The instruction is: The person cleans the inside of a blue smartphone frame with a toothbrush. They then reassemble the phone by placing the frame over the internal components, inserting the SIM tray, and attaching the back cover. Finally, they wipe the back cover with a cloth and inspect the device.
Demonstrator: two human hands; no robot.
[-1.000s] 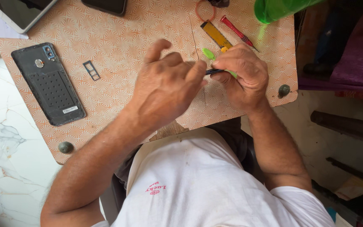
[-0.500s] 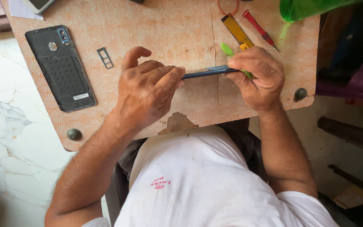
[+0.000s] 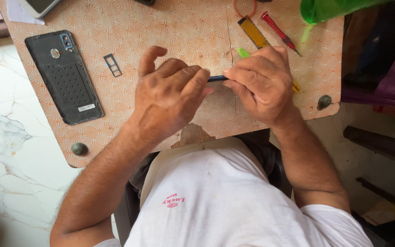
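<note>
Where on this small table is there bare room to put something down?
Bare patches: between the black back cover with its small tray and the left hand, and the table stretch above both hands. The right hand side is crowded: yellow tool, red screwdriver, green bottle.

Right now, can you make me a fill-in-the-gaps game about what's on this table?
1. Both hands, the left hand and the right hand, hold one thin dark ____ edge-on between them.
2. The black back cover lies on the ____ side of the table.
3. The small tray lies between the back cover and the ____ hand.
4. The screwdriver has a ____ handle.

Missing words: phone; left; left; red
</note>
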